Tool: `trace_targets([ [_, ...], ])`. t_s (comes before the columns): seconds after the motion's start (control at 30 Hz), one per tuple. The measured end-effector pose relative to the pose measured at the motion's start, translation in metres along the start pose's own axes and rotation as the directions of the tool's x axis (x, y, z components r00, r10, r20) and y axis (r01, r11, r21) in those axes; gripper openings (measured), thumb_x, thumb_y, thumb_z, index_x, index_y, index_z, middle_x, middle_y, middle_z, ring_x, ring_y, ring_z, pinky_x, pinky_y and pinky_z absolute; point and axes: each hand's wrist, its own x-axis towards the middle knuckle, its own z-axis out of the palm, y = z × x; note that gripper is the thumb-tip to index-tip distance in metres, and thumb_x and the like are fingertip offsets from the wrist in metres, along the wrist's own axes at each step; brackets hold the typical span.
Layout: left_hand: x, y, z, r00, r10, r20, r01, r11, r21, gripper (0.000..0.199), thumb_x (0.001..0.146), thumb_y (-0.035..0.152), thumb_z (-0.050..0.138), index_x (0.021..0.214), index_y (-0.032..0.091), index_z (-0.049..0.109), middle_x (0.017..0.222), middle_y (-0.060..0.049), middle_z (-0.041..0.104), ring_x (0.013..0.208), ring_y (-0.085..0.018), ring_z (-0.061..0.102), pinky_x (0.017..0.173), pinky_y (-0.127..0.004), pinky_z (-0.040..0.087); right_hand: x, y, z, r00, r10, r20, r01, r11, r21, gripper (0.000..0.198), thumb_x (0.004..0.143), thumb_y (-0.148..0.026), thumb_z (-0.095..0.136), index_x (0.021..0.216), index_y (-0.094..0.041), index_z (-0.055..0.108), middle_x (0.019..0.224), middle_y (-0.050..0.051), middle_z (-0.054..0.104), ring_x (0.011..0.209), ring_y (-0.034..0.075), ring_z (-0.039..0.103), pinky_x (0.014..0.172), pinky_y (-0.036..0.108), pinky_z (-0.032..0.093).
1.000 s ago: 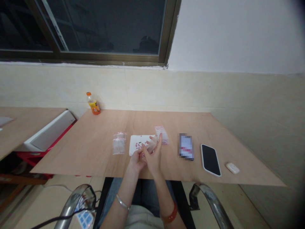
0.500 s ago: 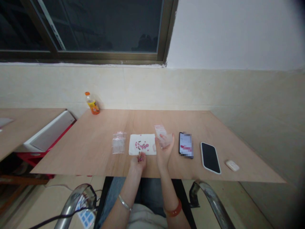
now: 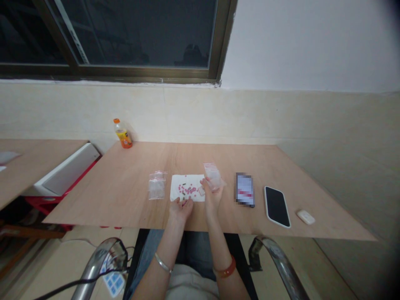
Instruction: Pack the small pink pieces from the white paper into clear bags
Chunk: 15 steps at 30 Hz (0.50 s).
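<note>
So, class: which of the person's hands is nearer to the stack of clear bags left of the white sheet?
Left. The left hand lies at the white sheet's near edge, right of the clear bags; the right hand is beyond the sheet's far side.

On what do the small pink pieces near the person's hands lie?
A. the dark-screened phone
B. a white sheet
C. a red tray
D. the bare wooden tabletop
B: the pink pieces are scattered over the white sheet lying flat on the table, just beyond the left hand.

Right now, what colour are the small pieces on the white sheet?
Mostly pink small pieces, a few dark ones, on the white sheet; the head view shows it.
</note>
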Motion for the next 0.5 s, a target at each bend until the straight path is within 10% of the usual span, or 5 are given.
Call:
trace_targets([
  [0.5, -0.012, 0.013, 0.008, 0.987, -0.124, -0.099, 0.122, 0.992, -0.024, 0.048, 0.086, 0.022, 0.032, 0.131, 0.005, 0.037, 0.121, -0.025, 0.053, 0.099, -0.027, 0.062, 0.063, -0.034, 0.056, 0.020, 0.048, -0.013, 0.989, 0.145, -0.021, -0.143, 0.988, 0.064, 0.054, 0.059, -0.040, 0.072, 0.104, -0.016, 0.054, 0.098, 0.009, 0.066, 0.080, 0.021, 0.066, 0.069, 0.036, 0.054],
])
